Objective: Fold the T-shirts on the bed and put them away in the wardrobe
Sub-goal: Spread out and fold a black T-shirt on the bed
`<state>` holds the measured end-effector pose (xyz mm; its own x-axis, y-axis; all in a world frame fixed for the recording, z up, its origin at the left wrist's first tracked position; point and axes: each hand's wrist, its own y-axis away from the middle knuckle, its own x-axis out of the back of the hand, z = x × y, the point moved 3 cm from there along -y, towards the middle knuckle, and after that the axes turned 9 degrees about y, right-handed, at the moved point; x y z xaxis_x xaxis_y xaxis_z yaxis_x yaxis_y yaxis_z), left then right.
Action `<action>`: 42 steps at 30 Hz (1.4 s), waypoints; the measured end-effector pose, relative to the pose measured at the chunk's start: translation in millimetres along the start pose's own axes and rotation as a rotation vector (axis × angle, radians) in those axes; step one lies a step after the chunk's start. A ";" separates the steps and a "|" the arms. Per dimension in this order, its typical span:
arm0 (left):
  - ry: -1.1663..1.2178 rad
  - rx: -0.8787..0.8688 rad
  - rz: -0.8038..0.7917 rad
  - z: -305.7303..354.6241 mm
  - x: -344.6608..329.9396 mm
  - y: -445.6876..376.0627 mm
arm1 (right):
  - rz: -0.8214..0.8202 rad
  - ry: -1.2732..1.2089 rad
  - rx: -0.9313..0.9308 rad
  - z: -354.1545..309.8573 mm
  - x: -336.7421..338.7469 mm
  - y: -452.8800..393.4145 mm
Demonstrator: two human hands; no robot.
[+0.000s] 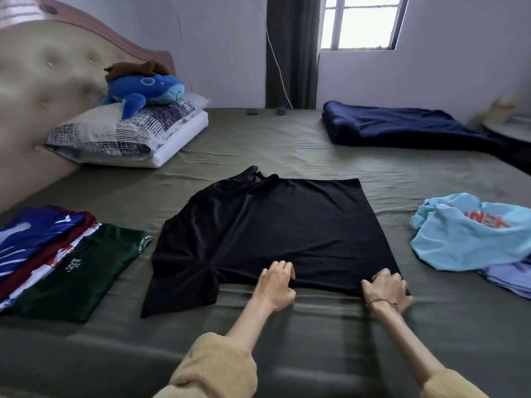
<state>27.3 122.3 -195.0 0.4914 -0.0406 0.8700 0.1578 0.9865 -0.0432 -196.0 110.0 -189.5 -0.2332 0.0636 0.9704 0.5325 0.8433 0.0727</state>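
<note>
Sleeves of tan cloth (pixel 212 366) frame the bottom of the view, and beyond them spreads the bed (pixel 287 145), its olive sheet carrying everything else. Largest on it is the black T-shirt (pixel 273 231), lying flat at the middle of the bed, its long axis running left to right: the collar and a loose sleeve point left toward the headboard, the straight hem edge sits to the right. Left of the black T-shirt, touching nothing of it, lies the folded pile (pixel 57 254) (green, maroon, white and blue shirts overlapping). Right of the black T-shirt a crumpled light blue T-shirt (pixel 471 234) waits unfolded on a paler garment. Smallest come the hands: the left hand (pixel 275 282) has its fingers curled onto the near edge of the black T-shirt at about its middle, pinching the cloth, and the right hand (pixel 386 288) grips the near right corner likewise. I judge the step to be folding the black T-shirt, with its near long edge about to be lifted. The next move calls for raising both grips together and carrying that edge away toward the far side, keeping it straight so the fold lies even; the left sleeve, which still juts out, needs tucking.
</note>
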 end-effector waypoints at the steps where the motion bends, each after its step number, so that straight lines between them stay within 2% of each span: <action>1: 0.025 -0.022 -0.032 7.9 -4.3 -2.5 | 0.011 0.015 -0.013 7.2 1.5 -3.9; 6: 0.018 -0.050 -0.111 33.7 -13.5 -12.0 | -0.007 -0.051 -0.087 26.9 6.3 -12.9; 10: 0.032 -0.024 -0.133 41.4 -11.6 -10.4 | -0.036 -0.160 -0.007 30.3 9.3 -20.8; 15: 0.047 -0.036 -0.152 53.2 -16.8 -6.5 | -0.005 -0.145 0.027 36.9 9.8 -26.7; 17: 0.059 -0.027 -0.160 54.2 -16.9 -5.9 | -0.018 -0.096 -0.002 41.3 6.7 -27.0; 20: 0.165 0.054 -0.177 52.8 -11.5 -6.8 | 0.046 0.074 -0.018 40.9 4.5 -27.8; 24: 0.212 0.083 -0.167 46.2 -2.0 -23.0 | 0.088 0.225 0.061 17.0 3.4 -34.2; 28: 0.201 0.049 -0.141 31.3 4.3 -47.9 | -0.014 0.200 0.190 -18.0 -5.9 -46.7; 33: 0.176 0.006 -0.135 11.7 7.4 -89.2 | -0.119 0.214 0.245 -60.1 -13.8 -64.0; 42: 0.123 0.040 -0.199 5.0 17.8 -191.5 | -0.244 0.182 0.163 -98.0 7.5 -145.5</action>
<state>1.5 -66.6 -168.8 0.5553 -0.2520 0.7925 0.2296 0.9624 0.1451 -195.5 -64.6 -170.3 -0.1809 -0.2340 0.9553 0.3386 0.8971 0.2838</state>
